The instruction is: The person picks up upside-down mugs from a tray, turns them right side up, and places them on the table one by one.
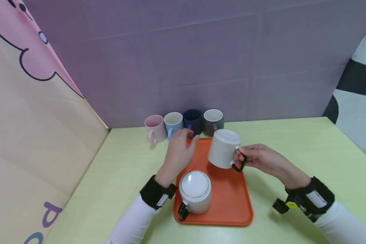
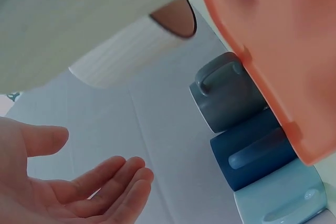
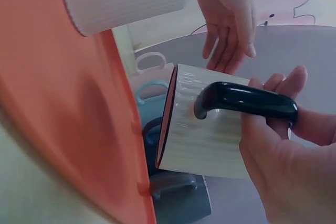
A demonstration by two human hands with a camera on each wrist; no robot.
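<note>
Here the right hand (image 1: 259, 158) pinches the black handle (image 1: 239, 165) of a white mug (image 1: 223, 149), its grip clenched round that handle, and holds the mug upside down and tilted in the air over the far part of the orange tray (image 1: 231, 203). In the right wrist view the fingers (image 3: 278, 85) curl over the handle and the mug's mouth faces the tray without touching it. The left hand (image 1: 180, 150) hangs with fingers relaxed and holding nothing above the tray's far left corner, just in front of the row of mugs; the left wrist view shows its palm (image 2: 63, 192) bare.

As to progress, I judge the work about half done: a second white mug (image 1: 195, 191) with a black handle already stands upside down on the near part of the tray, while the one in hand is not yet set down. Four more mugs, pink (image 1: 155, 128), light blue (image 1: 173, 123), dark blue (image 1: 192, 121) and grey (image 1: 213, 121), stand upright in a line behind the tray, untouched; whether they belong to the job I cannot tell.

The tray lies on a pale green tabletop (image 1: 292, 142). A plain purple screen (image 1: 201, 61) closes off the back, and a panel with a pink cartoon print (image 1: 33, 84) leans along the left side.
</note>
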